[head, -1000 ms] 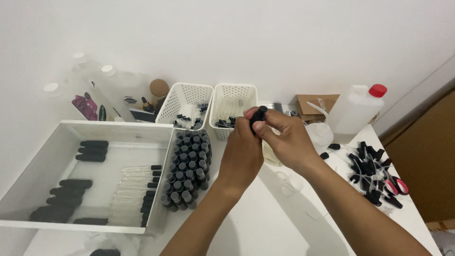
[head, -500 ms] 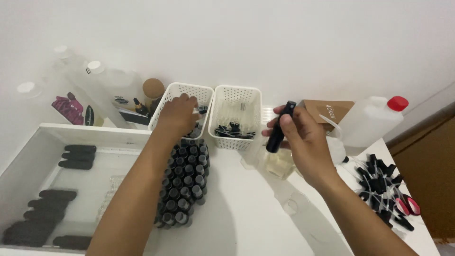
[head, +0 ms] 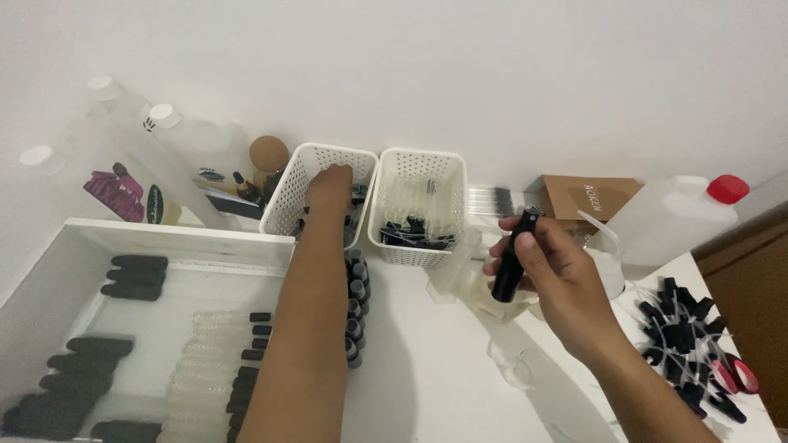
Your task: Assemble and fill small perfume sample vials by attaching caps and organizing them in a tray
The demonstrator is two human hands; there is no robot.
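Observation:
My right hand (head: 552, 275) holds a small black spray bottle (head: 510, 261) upright above the white table, to the right of the two baskets. My left hand (head: 328, 187) reaches down into the left white perforated basket (head: 289, 190); its fingers are hidden inside, so what it touches cannot be seen. The right white basket (head: 447, 169) holds black caps and clear tubes. A cluster of small black bottles (head: 355, 305) stands in front of the baskets, partly covered by my left forearm.
A large white tray (head: 176, 243) at left holds black bottles and clear vials. Plastic bottles and a cork-topped jar (head: 268, 156) line the back wall. A brown box (head: 584, 197), a red-capped jug (head: 675, 215) and a pile of black sprayer tops (head: 685, 338) lie at right.
My left hand left the bottle and reached into the left basket. My right hand moved right and lower, keeping the black bottle.

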